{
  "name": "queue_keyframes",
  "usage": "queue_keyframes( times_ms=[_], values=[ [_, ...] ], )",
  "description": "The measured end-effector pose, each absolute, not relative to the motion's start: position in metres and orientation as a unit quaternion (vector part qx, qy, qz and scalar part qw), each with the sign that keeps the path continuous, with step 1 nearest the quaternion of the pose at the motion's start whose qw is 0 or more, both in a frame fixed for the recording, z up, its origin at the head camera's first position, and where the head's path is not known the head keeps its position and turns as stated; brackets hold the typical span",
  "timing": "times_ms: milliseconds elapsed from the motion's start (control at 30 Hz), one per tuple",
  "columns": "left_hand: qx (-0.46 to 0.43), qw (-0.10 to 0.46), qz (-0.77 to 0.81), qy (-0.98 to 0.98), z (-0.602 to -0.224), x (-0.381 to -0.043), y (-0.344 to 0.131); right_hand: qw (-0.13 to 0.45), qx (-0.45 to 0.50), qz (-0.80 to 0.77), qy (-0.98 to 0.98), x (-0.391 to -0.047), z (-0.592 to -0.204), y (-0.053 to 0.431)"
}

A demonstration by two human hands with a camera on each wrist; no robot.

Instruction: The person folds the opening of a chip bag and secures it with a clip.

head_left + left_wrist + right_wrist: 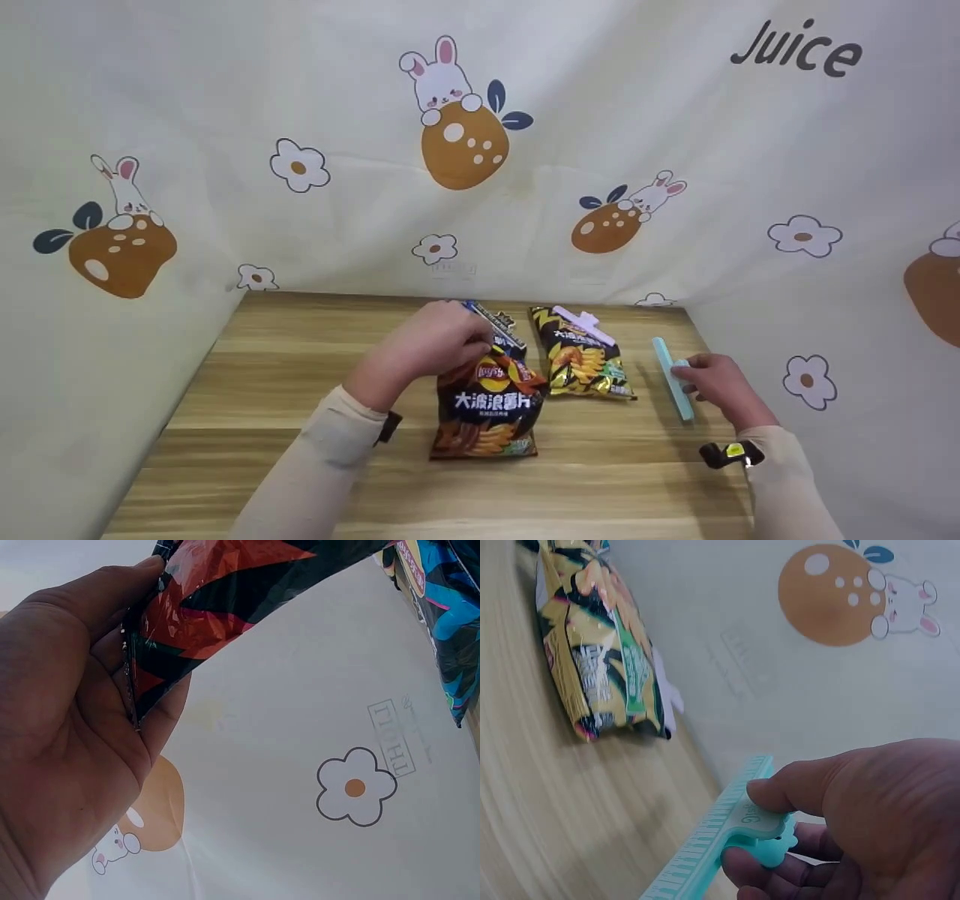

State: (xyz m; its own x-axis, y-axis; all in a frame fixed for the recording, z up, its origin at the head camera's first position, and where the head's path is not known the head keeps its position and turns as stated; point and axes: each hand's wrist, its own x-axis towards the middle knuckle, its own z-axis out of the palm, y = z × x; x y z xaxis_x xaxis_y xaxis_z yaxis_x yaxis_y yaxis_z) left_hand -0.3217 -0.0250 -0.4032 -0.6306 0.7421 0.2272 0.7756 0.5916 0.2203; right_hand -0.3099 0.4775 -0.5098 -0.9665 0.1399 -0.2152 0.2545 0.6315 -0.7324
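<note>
My left hand (442,337) pinches the top edge of a red and black bag of potato chips (491,409), which stands on the table in the head view. In the left wrist view the thumb and fingers grip a corner of that bag (217,600). On the right, my right hand (724,386) holds a mint-green bag clip (673,379) by its handle. Thumb and fingers squeeze the handle of this clip (720,832) from both sides in the right wrist view. The clip is apart from the bags.
Right of the red bag lies a yellow and black chip bag (585,356) with a lilac clip (585,324) across its top. Behind the red bag, partly hidden, is a blue bag (514,349) with a dark clip (499,326). A printed cloth wall (352,232) borders the wooden table (300,322).
</note>
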Motion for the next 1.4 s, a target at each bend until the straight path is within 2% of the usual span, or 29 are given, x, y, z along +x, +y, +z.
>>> queue_keyframes(
  times_ms=[433, 833, 1133, 1400],
  values=[
    [-0.417, 0.043, -0.151, -0.895, -0.401, -0.321, -0.024, 0.004, 0.042, -0.366, 0.930, -0.307, -0.492, 0.419],
    [-0.416, 0.043, -0.149, -0.896, -0.402, -0.320, -0.023, -0.098, -0.069, -0.467, 0.876, -0.287, -0.469, 0.324],
    [-0.416, 0.048, -0.161, -0.894, -0.403, -0.319, -0.025, -0.130, -0.211, -0.419, 0.873, -0.269, -0.456, 0.278],
    [-0.416, 0.048, -0.159, -0.894, -0.403, -0.318, -0.025, -0.152, -0.267, -0.367, 0.878, -0.268, -0.459, 0.262]
  ],
)
